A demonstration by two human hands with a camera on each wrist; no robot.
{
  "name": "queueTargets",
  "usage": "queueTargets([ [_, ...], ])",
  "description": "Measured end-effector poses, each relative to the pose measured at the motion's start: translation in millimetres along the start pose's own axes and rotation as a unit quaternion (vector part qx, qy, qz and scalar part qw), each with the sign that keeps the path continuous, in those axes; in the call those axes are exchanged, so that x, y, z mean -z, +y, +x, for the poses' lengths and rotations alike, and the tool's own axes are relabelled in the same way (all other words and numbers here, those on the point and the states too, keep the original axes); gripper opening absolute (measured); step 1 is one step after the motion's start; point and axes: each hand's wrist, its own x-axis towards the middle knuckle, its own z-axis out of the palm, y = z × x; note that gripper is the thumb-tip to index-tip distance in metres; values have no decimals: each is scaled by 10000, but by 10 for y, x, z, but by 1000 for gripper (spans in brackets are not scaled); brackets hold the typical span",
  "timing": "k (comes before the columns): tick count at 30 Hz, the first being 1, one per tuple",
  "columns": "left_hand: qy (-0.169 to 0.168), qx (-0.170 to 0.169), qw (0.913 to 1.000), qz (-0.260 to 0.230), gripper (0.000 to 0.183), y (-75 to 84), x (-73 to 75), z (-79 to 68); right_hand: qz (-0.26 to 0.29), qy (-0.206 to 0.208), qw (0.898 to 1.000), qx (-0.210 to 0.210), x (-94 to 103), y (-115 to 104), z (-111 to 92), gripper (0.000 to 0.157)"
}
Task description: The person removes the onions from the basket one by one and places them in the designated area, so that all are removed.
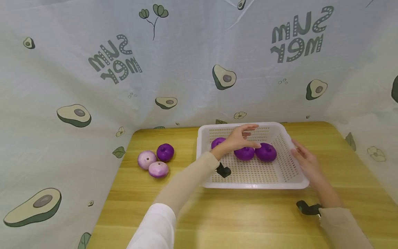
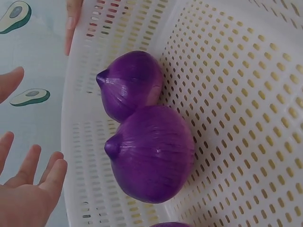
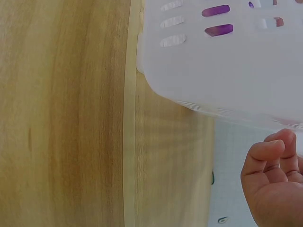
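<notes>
A white perforated plastic basket point(image 1: 252, 185) holds three dark purple onions: one at the left point(image 1: 218, 142), one in the middle point(image 1: 244, 154) and one at the right point(image 1: 266, 152). My left hand point(image 1: 239, 137) hovers over the basket, above the onions, with spread fingers and nothing in them. In the left wrist view, two smooth, pointed onions point(image 2: 154, 153) lie against the basket wall. My right hand point(image 1: 306, 160) touches the outer side of the basket's right rim, its fingers loosely bent. In the right wrist view its fingertips point(image 3: 284, 137) are close to the rim.
Left of the basket, a dark purple onion point(image 1: 165, 152) sits with two paler purple-white onions point(image 1: 147, 159) on the wooden table point(image 1: 242, 218). A cloth point(image 1: 192, 62) printed with avocados hangs behind the table. Black straps point(image 1: 308, 208) show near both wrists.
</notes>
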Motion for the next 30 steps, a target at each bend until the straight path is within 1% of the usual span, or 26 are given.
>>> queueTargets([
  [4,-55,23,9997,255,77,-92,-88,93,-49,-12,10000,28,6,7,4,61],
  [8,-118,-34,9983,562,77,-165,-174,179,-122,14,9999,68,8,6,5,61],
  [12,-265,-192,9966,757,76,-197,-234,238,-111,49,9999,62,3,-3,-4,60],
  [14,-344,-282,9946,937,76,-213,-252,260,-89,61,9999,48,-1,-7,-7,60],
  [17,-447,-382,9902,1270,77,-241,-273,290,-85,81,9999,-2,-3,-6,-9,60],
  [23,-398,-314,9799,1932,81,-321,-296,331,-20,122,9999,-18,-3,3,4,60],
  [25,-402,-326,9745,2185,82,-349,-302,339,-28,128,9999,15,-4,11,8,59],
  [28,-399,-275,9694,2408,83,-386,-303,348,-78,137,9999,71,-10,15,7,58],
  [30,-353,-175,9678,2485,84,-407,-297,358,-98,133,9998,68,-13,10,4,58],
])
